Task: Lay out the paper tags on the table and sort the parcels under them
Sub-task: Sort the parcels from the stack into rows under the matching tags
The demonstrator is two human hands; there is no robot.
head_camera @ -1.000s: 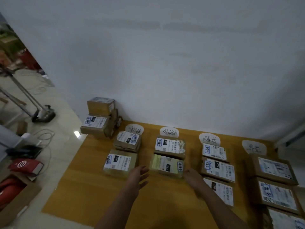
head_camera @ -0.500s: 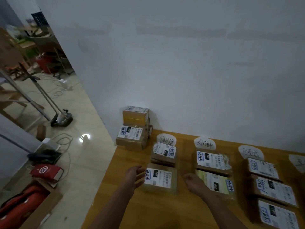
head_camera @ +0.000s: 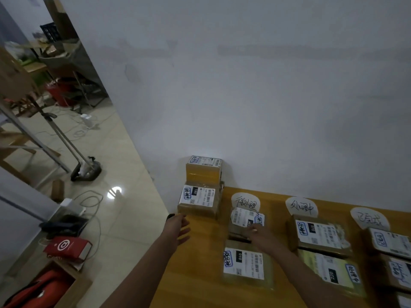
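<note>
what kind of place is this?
Probably a makeshift parcel-sorting spot in an office or storeroom: brown cardboard parcels with white shipping labels lined up under handwritten round paper tags on a yellow wooden table, with loose cables across the tiled floor.

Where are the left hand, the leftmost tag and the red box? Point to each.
left hand [head_camera: 178, 227]: head view, back of the hand.
leftmost tag [head_camera: 244, 202]: head view, its written middle.
red box [head_camera: 66, 247]: head view, top face by the white logo.

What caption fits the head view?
Sorting: left hand open near the corner parcel stack; right hand at the first parcel under a paper tag on the table.
</note>
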